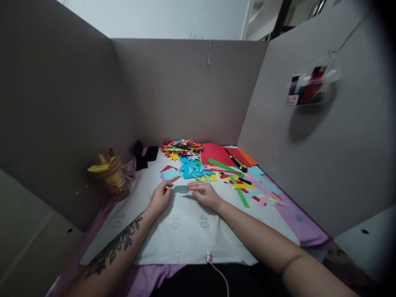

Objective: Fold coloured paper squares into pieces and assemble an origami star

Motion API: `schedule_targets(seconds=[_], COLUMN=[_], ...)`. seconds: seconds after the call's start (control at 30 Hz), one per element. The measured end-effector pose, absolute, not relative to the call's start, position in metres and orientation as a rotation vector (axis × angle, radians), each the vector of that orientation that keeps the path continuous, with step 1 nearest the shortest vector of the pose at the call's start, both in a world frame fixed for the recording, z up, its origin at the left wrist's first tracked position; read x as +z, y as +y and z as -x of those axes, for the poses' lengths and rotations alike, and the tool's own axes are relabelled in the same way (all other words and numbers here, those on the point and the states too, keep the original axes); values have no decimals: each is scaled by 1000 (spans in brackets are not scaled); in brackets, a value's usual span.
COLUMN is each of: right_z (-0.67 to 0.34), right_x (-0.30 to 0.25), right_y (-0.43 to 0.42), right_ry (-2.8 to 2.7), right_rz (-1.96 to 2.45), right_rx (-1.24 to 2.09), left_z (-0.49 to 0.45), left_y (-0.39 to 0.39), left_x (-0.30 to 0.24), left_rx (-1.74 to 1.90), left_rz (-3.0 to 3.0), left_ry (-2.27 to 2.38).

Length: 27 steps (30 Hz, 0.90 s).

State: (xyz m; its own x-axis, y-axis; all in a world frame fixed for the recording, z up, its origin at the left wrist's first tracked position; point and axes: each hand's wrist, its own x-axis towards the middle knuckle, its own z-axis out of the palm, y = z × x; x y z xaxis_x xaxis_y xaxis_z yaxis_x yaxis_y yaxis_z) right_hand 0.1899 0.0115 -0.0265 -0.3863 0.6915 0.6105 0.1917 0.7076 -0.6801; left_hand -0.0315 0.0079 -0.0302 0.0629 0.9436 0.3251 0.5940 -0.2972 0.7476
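A small dull blue-green piece of paper [181, 189] is stretched between my two hands, low over the white mat [188, 243]. My left hand [162, 194] pinches its left end, thumb and fingers pressed together. At its right end, my right hand [204, 194] has its fingers closed on the edge. Just beyond my left hand lies a small stack of square papers [170, 173], light blue on top. Folded light-blue paper pieces [192, 168] rest on a blue sheet behind my hands. Farther back is a heap of multicoloured folded paper stars [179, 147].
Coloured paper strips [247, 187] lie scattered at the right. A yellow-black utility knife [236, 161] rests on a red sheet [213, 154]. At the left stands a brown-and-yellow cup [111, 175]. Grey partitions [185, 90] surround the table; a clear container [312, 84] hangs at right.
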Motion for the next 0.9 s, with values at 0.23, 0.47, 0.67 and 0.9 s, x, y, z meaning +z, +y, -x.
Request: schedule_targets(seconds=[0.23, 0.47, 0.67, 0.9], right_z=[-205, -239, -206, -157], right_x=[-12, 30, 25, -2], right_y=[10, 0, 0, 19], right_ry=[-1812, -2169, -1952, -1682], right_rz=[899, 805, 1005, 929], right_rx=[1082, 1189, 1172, 1251], left_z=[30, 31, 24, 11], left_y=[-1, 0, -9, -20], left_x=[-28, -31, -17, -15], left_rx=[1154, 1128, 1207, 1225], left_rz=[-1969, -1984, -1771, -1388], left_ry=[1442, 1445, 1249, 994])
